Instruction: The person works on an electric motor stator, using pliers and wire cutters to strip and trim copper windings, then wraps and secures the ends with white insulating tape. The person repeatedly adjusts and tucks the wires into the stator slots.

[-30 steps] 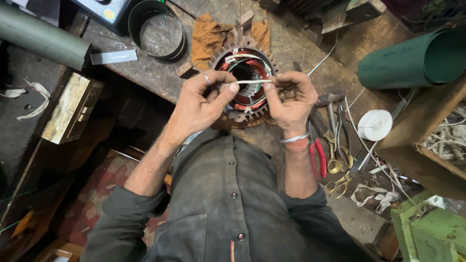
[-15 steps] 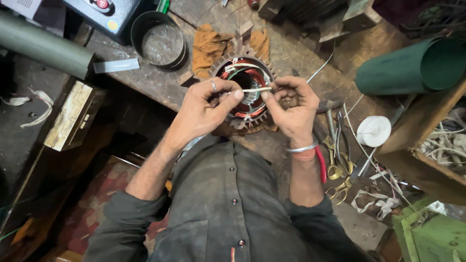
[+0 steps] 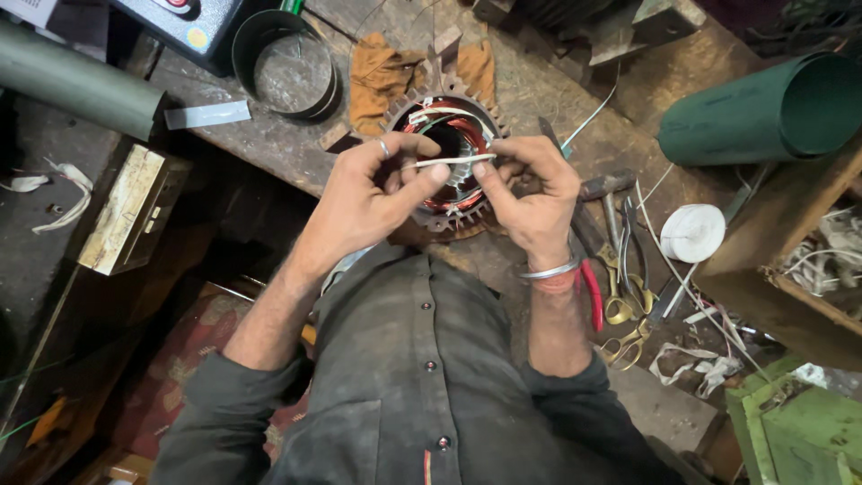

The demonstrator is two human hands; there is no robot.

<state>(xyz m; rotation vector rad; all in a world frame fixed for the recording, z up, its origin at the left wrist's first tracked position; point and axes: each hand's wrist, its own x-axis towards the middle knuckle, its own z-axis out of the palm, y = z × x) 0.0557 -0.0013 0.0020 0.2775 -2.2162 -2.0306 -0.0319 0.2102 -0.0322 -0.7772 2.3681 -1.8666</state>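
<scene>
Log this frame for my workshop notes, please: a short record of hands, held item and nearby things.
left hand: pinches one end of a thin white sleeve
right hand: pinches the other end
beneath: motor stator with copper windings, on the workbench
right of hands: white tape roll, scissors
far side: metal ring, green roll

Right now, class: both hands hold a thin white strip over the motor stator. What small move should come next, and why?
Probably lower the white strip toward the stator. The left hand and right hand pinch its ends, stretched level just above the open core with its coloured windings.
</scene>
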